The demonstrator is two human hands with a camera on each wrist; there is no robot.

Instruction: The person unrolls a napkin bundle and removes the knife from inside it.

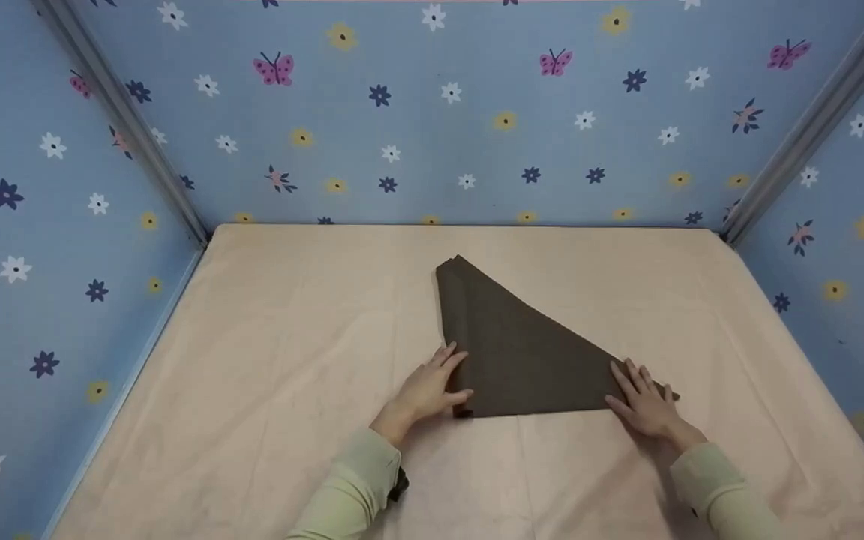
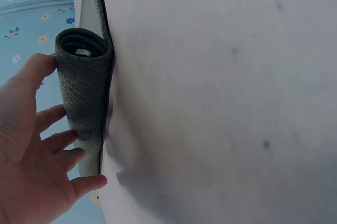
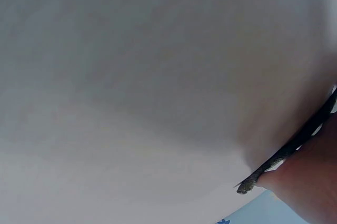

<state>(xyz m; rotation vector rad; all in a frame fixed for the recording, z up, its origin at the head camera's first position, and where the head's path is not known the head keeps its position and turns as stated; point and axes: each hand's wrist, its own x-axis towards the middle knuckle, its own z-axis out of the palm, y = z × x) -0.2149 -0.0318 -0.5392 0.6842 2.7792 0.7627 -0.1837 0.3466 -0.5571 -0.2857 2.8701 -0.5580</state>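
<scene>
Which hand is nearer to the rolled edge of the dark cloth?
Left. The left hand touches the rolled edge with its fingers; the right hand rests on the dark cloth by its pointed corner, at the opposite end.

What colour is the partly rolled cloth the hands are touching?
The partly rolled cloth is plain dark greyish brown, showing best in the head view.

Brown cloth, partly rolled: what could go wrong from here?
1. Unrolling: the roll shows loose spiral turns at its end and no visible tie, so it may spring open if the left hand lifts.
2. Skewing: the brown cloth narrows to a point by the right hand, so further turns might wind unevenly.
3. Dragging: the pale cover beneath is creased and could bunch up.
</scene>
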